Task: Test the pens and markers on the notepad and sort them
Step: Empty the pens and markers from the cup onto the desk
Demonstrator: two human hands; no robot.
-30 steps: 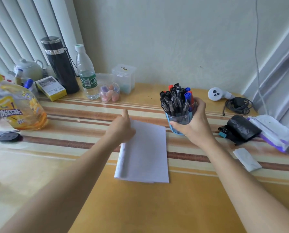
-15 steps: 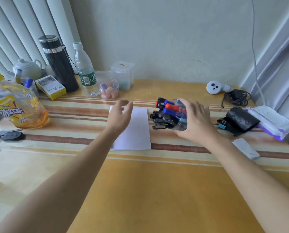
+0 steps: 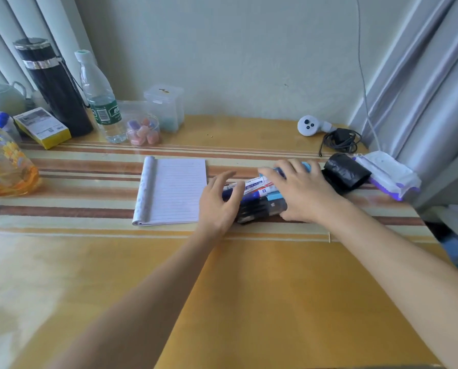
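Table (image 3: 249, 288): notepad (image 3: 174, 191) open mid-table, no marks visible. Heap of pens & markers (image 3: 260, 201) just R of it, unsorted. R hand (image 3: 299, 193) fingers spread over heap, grip unclear. L hand (image 3: 218, 203) fingers apart, loosely curved at heap's end. Testing + sorting all still to do.

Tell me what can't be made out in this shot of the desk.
Head view:
- Pens and markers: count unclear; left hand and right hand cover both ends.
- Pen cup: mostly under the right hand; grip unclear.
- Marker labels: blurred, unreadable.
- Yellow bottle: cut off by left edge.
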